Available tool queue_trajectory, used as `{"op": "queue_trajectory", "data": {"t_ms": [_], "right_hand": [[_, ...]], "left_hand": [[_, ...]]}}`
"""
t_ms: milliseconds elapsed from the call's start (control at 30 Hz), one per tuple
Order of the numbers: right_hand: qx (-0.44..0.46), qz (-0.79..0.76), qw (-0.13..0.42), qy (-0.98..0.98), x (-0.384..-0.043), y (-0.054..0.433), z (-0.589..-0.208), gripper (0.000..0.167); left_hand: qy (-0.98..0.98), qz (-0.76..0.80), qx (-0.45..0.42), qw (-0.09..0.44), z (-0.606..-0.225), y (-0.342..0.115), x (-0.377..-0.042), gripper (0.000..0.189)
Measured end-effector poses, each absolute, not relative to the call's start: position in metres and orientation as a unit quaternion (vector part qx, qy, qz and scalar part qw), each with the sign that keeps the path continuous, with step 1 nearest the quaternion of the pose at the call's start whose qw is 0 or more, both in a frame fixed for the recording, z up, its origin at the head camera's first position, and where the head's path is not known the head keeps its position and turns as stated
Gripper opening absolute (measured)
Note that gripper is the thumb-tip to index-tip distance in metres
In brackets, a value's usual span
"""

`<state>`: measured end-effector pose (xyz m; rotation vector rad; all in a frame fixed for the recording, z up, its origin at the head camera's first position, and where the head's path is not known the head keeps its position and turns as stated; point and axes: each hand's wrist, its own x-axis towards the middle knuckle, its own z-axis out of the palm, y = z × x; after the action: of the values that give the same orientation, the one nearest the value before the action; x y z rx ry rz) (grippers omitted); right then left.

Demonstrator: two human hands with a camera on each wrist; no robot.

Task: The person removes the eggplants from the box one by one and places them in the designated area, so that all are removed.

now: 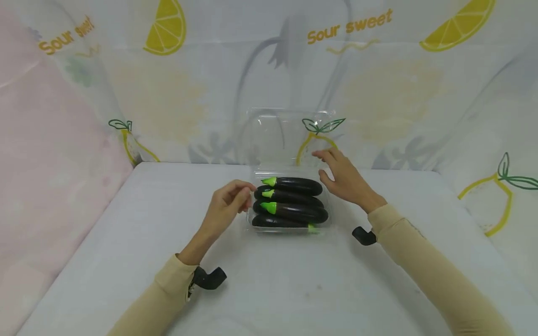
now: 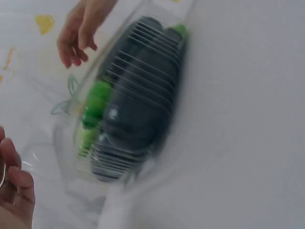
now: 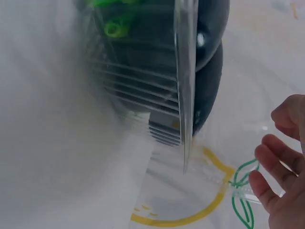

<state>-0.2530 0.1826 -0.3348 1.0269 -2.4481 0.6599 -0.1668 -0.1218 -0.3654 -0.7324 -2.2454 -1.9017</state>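
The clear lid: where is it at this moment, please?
In the head view, the clear lid stands raised behind the eggplants, with the right hand near its lower right corner.

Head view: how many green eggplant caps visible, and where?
4. Three toward the left of the clear container: back cap, middle cap, nearer cap. The fourth cap is near its front right. More may be hidden in the pile.

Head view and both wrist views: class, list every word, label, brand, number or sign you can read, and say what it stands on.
"Sour sweet": orange letters, upper left of the backdrop, head view.
"Sour sweet": right of centre, same backdrop.
Orange marks, both wrist views: too blurred to read.
Clear box, eggplants: no readable text.
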Motion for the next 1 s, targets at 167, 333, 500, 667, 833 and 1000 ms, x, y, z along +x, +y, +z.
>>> {"op": "queue_trajectory", "data": {"t_ms": [167,333,500,667,833,1000], "right_hand": [[0.385,0.233,0.141,-0.882,-0.227,0.182,-0.347,0.030],[0.384,0.242,0.087,-0.887,-0.207,0.180,-0.355,0.029],[0.376,0.260,0.046,-0.888,-0.193,0.175,-0.361,0.033],[0.365,0.280,0.032,-0.887,-0.186,0.168,-0.363,0.038],[0.356,0.283,0.028,-0.890,-0.183,0.163,-0.363,0.039],[0.349,0.274,0.025,-0.896,-0.183,0.160,-0.364,0.039]], "left_hand": [[-0.764,-0.632,-0.053,0.117,-0.395,-0.138,-0.185,0.023],[-0.764,-0.640,-0.013,0.081,-0.414,-0.132,-0.190,0.035],[-0.758,-0.650,-0.019,0.045,-0.419,-0.125,-0.189,0.043],[-0.743,-0.669,-0.029,0.014,-0.407,-0.123,-0.181,0.048],[-0.727,-0.686,-0.034,0.008,-0.411,-0.123,-0.182,0.052],[-0.704,-0.710,-0.027,-0.013,-0.410,-0.123,-0.182,0.052]]}}
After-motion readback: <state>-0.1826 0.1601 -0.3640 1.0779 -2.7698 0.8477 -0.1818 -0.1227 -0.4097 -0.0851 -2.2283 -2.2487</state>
